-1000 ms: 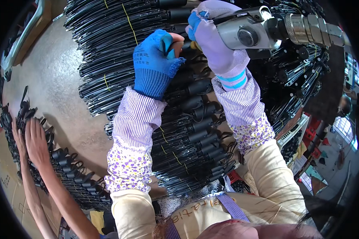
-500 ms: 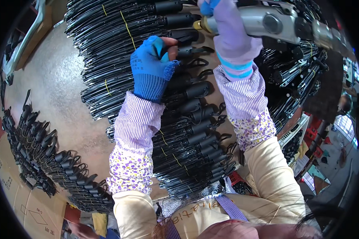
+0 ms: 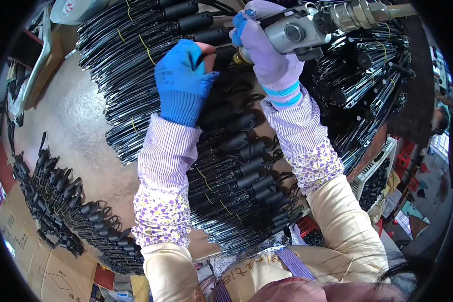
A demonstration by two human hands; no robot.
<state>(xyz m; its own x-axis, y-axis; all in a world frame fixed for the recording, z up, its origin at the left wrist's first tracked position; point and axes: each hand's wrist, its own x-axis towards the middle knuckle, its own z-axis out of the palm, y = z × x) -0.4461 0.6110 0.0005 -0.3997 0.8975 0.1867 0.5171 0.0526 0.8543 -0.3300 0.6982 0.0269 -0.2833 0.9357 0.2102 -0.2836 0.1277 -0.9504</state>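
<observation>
Black folding umbrella frames (image 3: 131,85) lie side by side in a long row, black handles to the right and thin shiny ribs to the left. My left hand (image 3: 183,78), in a blue glove with bare fingertips, is curled closed at an umbrella handle (image 3: 225,54) in the upper part of the row. My right hand (image 3: 272,55), in a lavender glove with blue fingertips, grips a silver air screwdriver (image 3: 296,34). Its brass-coloured nose lies close to that handle's end; whether they touch is hard to see.
More umbrella frames (image 3: 372,85) are piled at the right, bound with yellow bands. Another row of black-handled ones (image 3: 80,201) stands at the lower left, beside a cardboard box (image 3: 50,272). A white round container (image 3: 78,10) sits at the top left. A hose fitting (image 3: 360,15) trails off the tool.
The air screwdriver and my right hand have moved left and slightly down, bringing the nose near my left hand. My left hand has shifted a little left. The view has shifted slightly.
</observation>
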